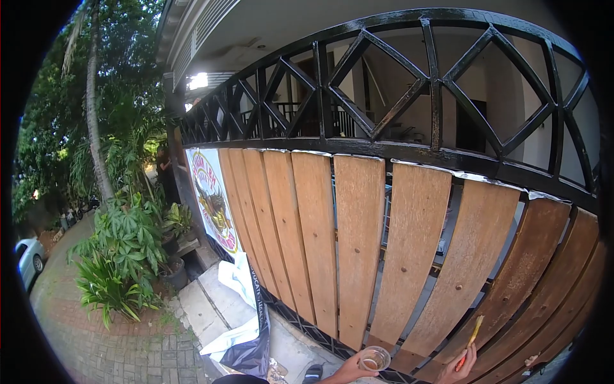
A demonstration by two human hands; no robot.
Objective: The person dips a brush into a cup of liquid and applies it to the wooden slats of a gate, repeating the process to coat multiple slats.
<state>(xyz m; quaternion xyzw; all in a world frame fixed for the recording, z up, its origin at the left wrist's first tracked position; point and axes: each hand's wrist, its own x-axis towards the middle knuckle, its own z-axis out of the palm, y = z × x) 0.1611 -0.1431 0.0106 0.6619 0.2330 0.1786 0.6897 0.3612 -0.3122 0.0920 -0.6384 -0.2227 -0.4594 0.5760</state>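
My left hand (349, 372) is wrapped round a clear plastic cup (374, 359) with a little brownish liquid at its bottom. To the right, my right hand (467, 365) grips a paintbrush (474, 334) by its red and yellow handle, bristles pointing up. The brush overlaps a dark brown plank (521, 262) of the gate in this view. Paler, dry-looking planks (360, 237) stand to the left, and some are darker at their lower ends. Strips of white masking (470, 174) run along the planks' top edges.
A black metal frame (437, 96) with diamond shapes tops the gate. A printed banner (213, 198) hangs at its left end. Crumpled sheeting (246, 336) lies on the ground near a sandalled foot (313, 373). Plants (128, 243) and a parked car (29, 259) are farther left.
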